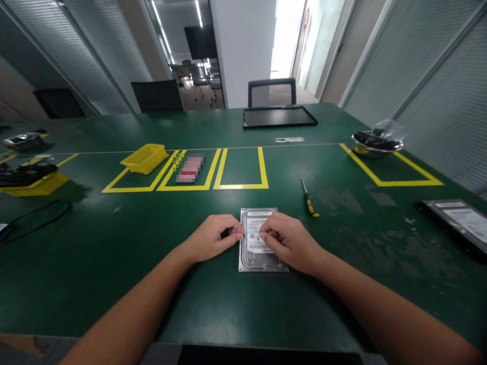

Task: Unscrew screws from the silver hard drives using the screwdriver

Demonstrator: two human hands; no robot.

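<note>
1. hard drive [255,253] lies flat, label up, on the green table [114,263], right in front of me.
2. my left hand [215,237] has its fingers bunched together, tips against the drive's left edge.
3. my right hand [291,241] rests on the label, fingers curled close together.
4. a yellow-handled screwdriver [310,198] lies near, beyond the right hand.

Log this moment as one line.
hard drive: flat on table | left hand: touching its left edge | right hand: resting on its label | screwdriver: lying apart, untouched
</note>
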